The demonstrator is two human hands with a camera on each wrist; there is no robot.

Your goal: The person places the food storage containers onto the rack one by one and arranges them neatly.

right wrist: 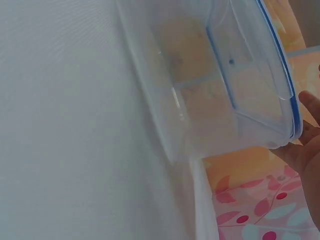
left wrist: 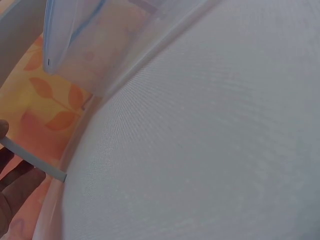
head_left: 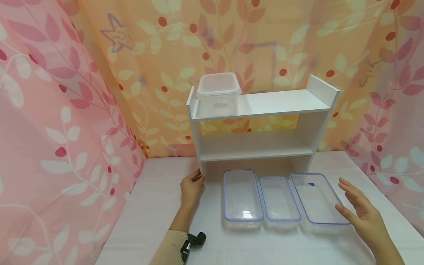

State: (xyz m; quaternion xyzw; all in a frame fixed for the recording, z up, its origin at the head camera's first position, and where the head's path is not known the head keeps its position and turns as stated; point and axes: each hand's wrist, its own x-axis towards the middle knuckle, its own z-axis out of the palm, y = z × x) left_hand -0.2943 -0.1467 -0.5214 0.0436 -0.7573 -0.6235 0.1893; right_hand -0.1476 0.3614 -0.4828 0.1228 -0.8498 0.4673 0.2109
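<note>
White-clothed table (head_left: 149,206) carries white shelf unit (head_left: 255,143) on far side, three clear blue-rimmed containers (head_left: 279,198) in row nearer. Shelf top, left end: translucent box (head_left: 218,105).

Open middle shelf (head_left: 251,145) behind containers (head_left: 279,200)

Looking down, the head view shares containers (head_left: 243,197) with closer, lower wrist views.
</note>
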